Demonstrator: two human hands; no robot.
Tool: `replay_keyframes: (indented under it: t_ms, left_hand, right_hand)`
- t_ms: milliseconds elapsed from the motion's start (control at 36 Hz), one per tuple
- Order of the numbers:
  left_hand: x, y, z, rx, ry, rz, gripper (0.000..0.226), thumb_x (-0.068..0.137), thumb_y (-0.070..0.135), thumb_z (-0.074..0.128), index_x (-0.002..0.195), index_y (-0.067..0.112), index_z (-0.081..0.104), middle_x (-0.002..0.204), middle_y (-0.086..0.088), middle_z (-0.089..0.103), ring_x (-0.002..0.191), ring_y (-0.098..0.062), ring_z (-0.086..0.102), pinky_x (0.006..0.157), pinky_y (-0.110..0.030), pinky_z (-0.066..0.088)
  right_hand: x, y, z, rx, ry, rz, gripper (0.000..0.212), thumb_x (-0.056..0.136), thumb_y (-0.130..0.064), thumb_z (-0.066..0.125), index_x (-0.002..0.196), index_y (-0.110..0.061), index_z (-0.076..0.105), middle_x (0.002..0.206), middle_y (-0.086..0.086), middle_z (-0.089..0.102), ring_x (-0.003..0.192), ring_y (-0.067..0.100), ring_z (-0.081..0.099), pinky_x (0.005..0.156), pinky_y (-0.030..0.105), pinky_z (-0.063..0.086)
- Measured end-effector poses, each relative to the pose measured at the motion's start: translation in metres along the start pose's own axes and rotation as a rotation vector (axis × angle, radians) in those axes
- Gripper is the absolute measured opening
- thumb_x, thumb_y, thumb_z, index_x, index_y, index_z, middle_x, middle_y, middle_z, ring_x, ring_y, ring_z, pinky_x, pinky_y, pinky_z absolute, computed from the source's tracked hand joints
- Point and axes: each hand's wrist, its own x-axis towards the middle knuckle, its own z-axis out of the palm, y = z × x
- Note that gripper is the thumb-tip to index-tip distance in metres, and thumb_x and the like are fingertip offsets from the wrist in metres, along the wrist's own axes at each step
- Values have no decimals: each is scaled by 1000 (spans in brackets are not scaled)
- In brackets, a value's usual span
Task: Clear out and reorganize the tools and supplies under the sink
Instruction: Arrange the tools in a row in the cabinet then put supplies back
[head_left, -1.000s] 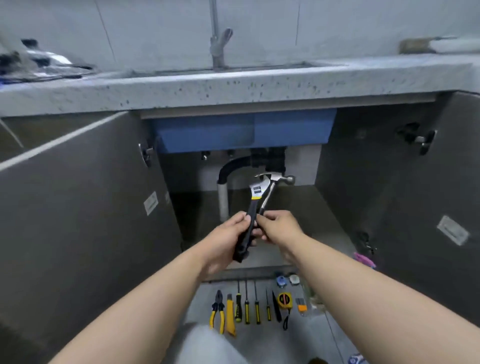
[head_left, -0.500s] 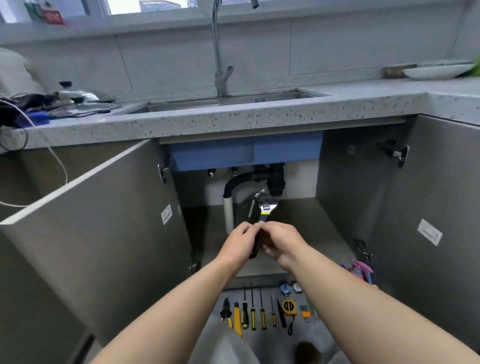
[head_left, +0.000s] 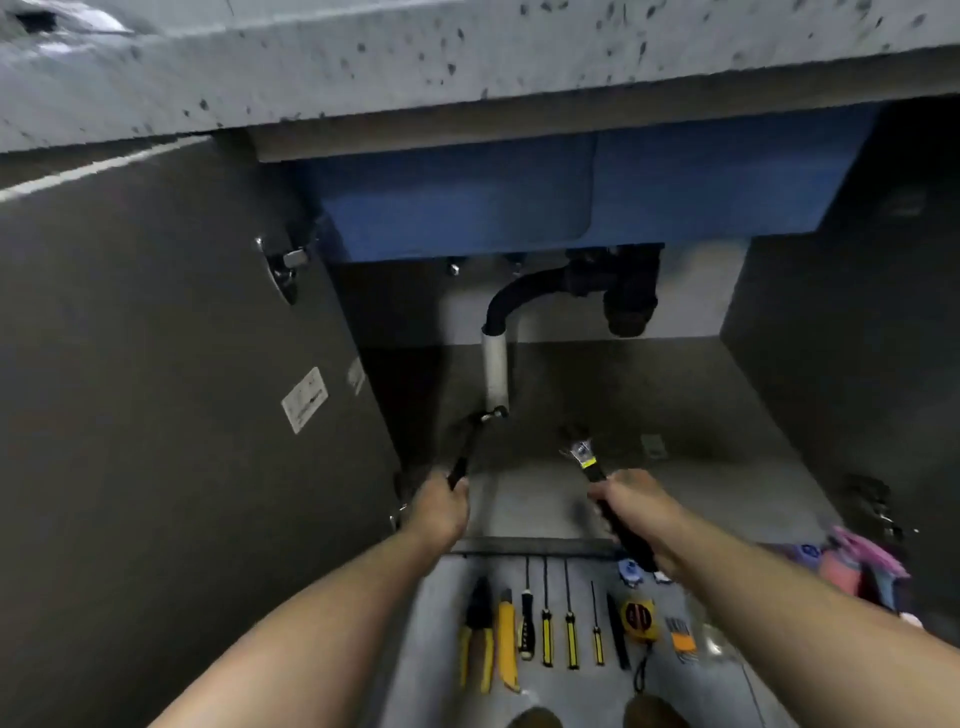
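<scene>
My left hand (head_left: 441, 512) is shut on the black handle of a hammer (head_left: 475, 441), whose steel head points up beside the white drain pipe. My right hand (head_left: 631, 506) is shut on an adjustable wrench (head_left: 584, 457) with a black handle and a yellow band, jaw pointing up and left. Both tools are held apart over the front of the open sink cabinet floor (head_left: 597, 415). On the floor in front lie pliers (head_left: 478, 631), a yellow utility knife (head_left: 508, 644), several screwdrivers (head_left: 570, 629) and a yellow tape measure (head_left: 639, 618) in a row.
The black drain trap (head_left: 626, 291) and white pipe (head_left: 494, 371) hang under the blue sink basin (head_left: 467, 208). Cabinet doors stand open left (head_left: 182, 389) and right (head_left: 857, 312). Pink and blue items (head_left: 857, 564) sit at the right by the cabinet edge. The countertop edge (head_left: 467, 67) overhangs.
My hands, earlier together holding both tools as one bundle, have separated: the left took the hammer to the left, the right took the wrench to the right. My head has dropped lower and closer.
</scene>
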Motion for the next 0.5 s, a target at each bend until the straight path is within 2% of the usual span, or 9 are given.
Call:
replay_keyframes:
  t_ms: [56,139,222,278,361,417,500]
  left_hand:
    - [24,-13,16,55,-8,-48,33,107,32,44,121,6,57,116,-18,65,108,-36,62,76,-29,35]
    - [61,-30,35,128,-15,-97,30,107,29,42,119,6,56,119,-21,66,108,-37,64,74,-30,38]
    - [97,-43,54,166,-18,-107,25,104,22,46,120,3,52,122,-24,65,114,-39,63,85,-36,46]
    - [119,-52,66,184,-22,-117,23,103,20,48,118,3,49,122,-25,65,115,-39,64,88,-38,47]
    - [148,-64,82,177,1,-141,12,99,19,51,107,12,44,122,-22,65,116,-39,63,92,-40,48]
    - [162,-71,91,165,27,-162,13,100,22,52,103,16,40,124,-21,64,118,-39,62,95,-42,47]
    - [179,-80,101,165,60,-187,19,102,26,49,113,12,45,126,-23,62,118,-42,61,96,-44,46]
  right_hand:
    - [26,13,4,-52,-49,20,20,97,-5,49,78,-10,50,58,5,47,46,15,41,40,23,32]
    - [59,32,10,-109,-120,42,15,97,-10,52,83,-10,56,61,3,50,50,14,45,45,24,37]
    - [88,49,17,-114,-150,40,13,96,-9,52,85,-9,57,64,5,53,50,13,47,45,24,39]
    - [107,59,22,-107,-162,45,12,96,-9,52,85,-10,57,67,7,54,54,15,49,50,27,41]
    - [132,70,31,-71,-167,39,11,96,-10,54,85,-9,56,70,8,56,62,20,49,58,33,41]
    - [147,75,37,-52,-153,28,9,95,-9,55,87,-8,58,70,9,56,62,21,49,60,34,40]
    - [166,81,46,-20,-135,24,7,95,-9,56,88,-7,58,69,11,55,61,23,48,60,35,39]
